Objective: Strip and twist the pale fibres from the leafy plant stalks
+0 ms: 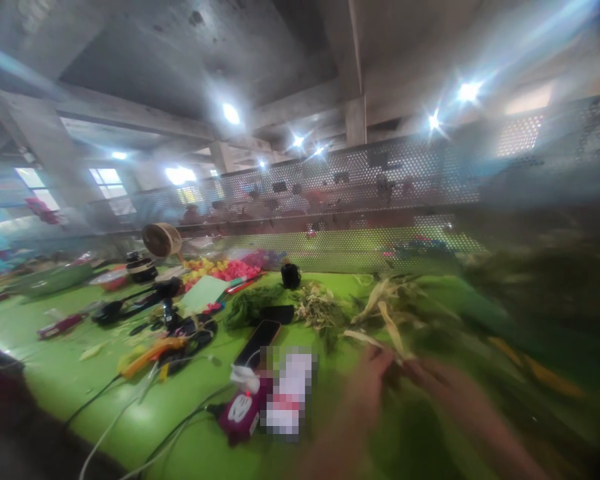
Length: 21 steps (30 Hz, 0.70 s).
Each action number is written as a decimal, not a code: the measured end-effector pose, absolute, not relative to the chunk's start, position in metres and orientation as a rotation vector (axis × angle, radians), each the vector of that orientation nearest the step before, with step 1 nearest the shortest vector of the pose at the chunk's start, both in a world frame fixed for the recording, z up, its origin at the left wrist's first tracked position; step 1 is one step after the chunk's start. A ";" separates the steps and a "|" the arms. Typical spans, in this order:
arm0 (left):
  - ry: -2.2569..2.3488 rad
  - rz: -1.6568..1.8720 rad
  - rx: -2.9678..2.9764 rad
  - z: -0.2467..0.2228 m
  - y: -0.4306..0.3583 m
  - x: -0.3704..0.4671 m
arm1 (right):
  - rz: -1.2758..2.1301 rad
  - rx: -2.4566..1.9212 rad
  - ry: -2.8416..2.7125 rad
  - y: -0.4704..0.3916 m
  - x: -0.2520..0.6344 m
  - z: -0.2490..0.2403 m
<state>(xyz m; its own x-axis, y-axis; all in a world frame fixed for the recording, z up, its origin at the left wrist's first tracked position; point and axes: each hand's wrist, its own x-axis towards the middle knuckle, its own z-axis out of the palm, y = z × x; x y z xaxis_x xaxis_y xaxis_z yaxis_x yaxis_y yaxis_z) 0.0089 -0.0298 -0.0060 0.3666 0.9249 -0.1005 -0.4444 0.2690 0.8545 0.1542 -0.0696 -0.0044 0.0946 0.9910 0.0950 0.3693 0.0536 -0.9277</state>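
My left hand [375, 373] is at the lower right of the head view, its fingers closed at the end of a pale strip [363, 337] that looks like a dried leaf. Right beside it, my right hand [423, 372] closes on the lower end of another pale leaf-like strip [391, 325]. Both hands are blurred and their fingertips nearly meet, so the exact grip is partly hidden. Just beyond them lies a loose bundle of similar pale strips [377, 293]. A heap of dry greenish leaf pieces [317, 307] rests to the left of that bundle.
On the green table [170, 407], left of my hands, lie a phone [260, 343], a purple box [240, 413], an orange-handled glue gun [153, 357] and cables. Pink and yellow pieces [230, 270] sit farther back. A perforated metal screen [330, 193] stands behind; dark greenery [555, 287] fills the right.
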 end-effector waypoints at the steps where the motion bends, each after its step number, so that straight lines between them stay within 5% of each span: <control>1: 0.693 1.012 0.863 -0.006 -0.031 0.010 | 0.928 -1.429 -1.365 -0.070 0.153 -0.003; 21: 0.707 0.956 0.877 0.000 -0.041 0.018 | 0.797 -1.481 -1.088 -0.077 0.155 0.015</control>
